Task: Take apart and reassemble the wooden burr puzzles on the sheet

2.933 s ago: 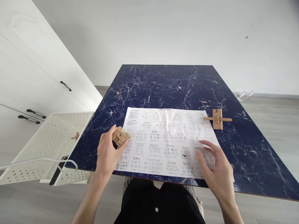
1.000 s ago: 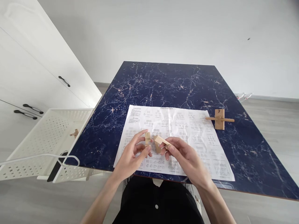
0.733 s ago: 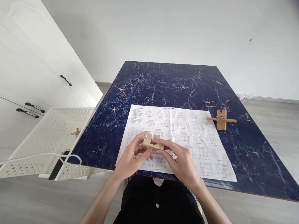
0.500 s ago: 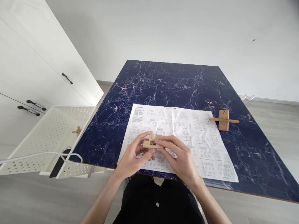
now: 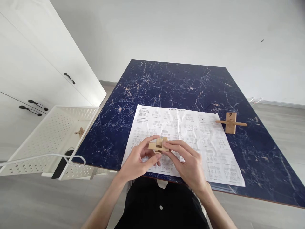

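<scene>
Between my two hands is a small wooden interlocking puzzle (image 5: 159, 145) made of pale notched blocks, held over a printed sheet. My left hand (image 5: 139, 159) grips it from the left, thumb along the near side and index finger at the far side. From the right, my right hand (image 5: 187, 160) pinches the puzzle with thumb and fingertips. The fingers cover parts of the blocks, so how all the pieces fit cannot be seen. Under the hands lies the creased paper sheet (image 5: 190, 133) with rows of small diagrams and text.
A wooden cross-shaped puzzle (image 5: 230, 123) with a dark mark lies right of the sheet on the blue marbled table (image 5: 166, 82). At the left stands a white perforated basket (image 5: 45, 136) with a wooden piece (image 5: 80, 132) inside. A white cable (image 5: 47, 156) crosses its front.
The puzzle in my hands has been turned and its blocks sit closer together, with the earlier gap no longer showing. The view has shifted slightly.
</scene>
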{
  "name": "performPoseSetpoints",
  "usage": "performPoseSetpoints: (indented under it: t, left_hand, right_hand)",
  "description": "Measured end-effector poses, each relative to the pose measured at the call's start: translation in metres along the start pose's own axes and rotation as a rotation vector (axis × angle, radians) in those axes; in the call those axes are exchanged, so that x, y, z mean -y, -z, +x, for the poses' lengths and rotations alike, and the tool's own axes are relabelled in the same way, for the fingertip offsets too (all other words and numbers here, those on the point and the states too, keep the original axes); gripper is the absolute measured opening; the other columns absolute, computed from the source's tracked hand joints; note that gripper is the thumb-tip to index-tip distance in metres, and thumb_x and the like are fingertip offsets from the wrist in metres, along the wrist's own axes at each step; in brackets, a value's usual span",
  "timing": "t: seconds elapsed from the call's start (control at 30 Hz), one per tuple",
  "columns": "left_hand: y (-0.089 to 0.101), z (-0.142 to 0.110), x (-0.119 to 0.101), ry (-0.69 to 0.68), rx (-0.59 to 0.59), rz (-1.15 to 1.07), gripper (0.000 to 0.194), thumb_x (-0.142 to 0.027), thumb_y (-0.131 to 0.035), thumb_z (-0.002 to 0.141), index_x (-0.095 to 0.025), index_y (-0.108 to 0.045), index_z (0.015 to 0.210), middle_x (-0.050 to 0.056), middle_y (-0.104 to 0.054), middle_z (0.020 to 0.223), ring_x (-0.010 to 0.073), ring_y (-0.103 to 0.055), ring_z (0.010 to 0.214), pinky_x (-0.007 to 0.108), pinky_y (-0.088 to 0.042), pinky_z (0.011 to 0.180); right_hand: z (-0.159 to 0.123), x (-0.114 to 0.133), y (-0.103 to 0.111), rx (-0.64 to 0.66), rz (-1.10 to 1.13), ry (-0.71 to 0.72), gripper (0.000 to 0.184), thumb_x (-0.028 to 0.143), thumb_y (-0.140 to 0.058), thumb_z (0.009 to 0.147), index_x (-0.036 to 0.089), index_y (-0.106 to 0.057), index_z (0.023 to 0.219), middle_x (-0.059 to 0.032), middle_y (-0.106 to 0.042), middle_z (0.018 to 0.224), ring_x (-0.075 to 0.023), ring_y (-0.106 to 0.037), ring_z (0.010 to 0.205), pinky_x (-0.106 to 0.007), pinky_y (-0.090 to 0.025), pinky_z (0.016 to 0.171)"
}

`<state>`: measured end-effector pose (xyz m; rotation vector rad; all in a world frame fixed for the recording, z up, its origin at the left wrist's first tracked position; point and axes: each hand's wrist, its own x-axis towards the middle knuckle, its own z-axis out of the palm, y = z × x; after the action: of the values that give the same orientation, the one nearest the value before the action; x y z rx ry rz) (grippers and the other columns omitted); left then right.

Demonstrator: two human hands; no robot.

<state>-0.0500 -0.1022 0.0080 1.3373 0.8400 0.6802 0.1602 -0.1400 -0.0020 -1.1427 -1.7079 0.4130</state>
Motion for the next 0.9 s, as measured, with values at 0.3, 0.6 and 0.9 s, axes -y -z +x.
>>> performPoseSetpoints:
  t: [0.3, 0.6, 0.9]
  left_hand:
    - [0.0009, -0.0011, -0.0007, 0.028, -0.005, -0.066, 0.058, -0.040, -0.079, 0.101, -0.024, -0.056, 0.151, 0.002, -0.076, 0.094, 0.0185, -0.077, 0.078, 0.034, -0.068, 0.076]
    - [0.0019, -0.0019, 0.0000, 0.008, -0.001, -0.066, 0.056, -0.038, -0.080, 0.100, -0.025, -0.056, 0.149, 0.002, -0.074, 0.097, 0.0178, -0.077, 0.076, 0.034, -0.068, 0.075]
    - [0.0010, -0.0016, -0.0010, -0.014, 0.016, -0.031, 0.051, -0.037, -0.079, 0.101, -0.025, -0.058, 0.145, 0.004, -0.075, 0.102, 0.0175, -0.077, 0.078, 0.035, -0.067, 0.078]
  right_hand:
    - [-0.0017, 0.0052, 0.0021, 0.014, -0.013, -0.018, 0.037, 0.014, -0.064, 0.109, 0.033, -0.077, 0.138, -0.0074, -0.082, 0.122, -0.0256, -0.083, 0.110, -0.040, -0.074, 0.091]
    - [0.0015, 0.0047, 0.0025, 0.030, 0.033, -0.096, 0.028, 0.016, -0.067, 0.108, 0.029, -0.080, 0.128, -0.0072, -0.082, 0.119, -0.0248, -0.082, 0.110, -0.039, -0.072, 0.093]
    - [0.0019, 0.0074, 0.0047, 0.062, 0.101, -0.228, 0.021, 0.029, -0.066, 0.110, 0.030, -0.081, 0.124, -0.0083, -0.081, 0.118, -0.0272, -0.081, 0.108, -0.040, -0.072, 0.088]
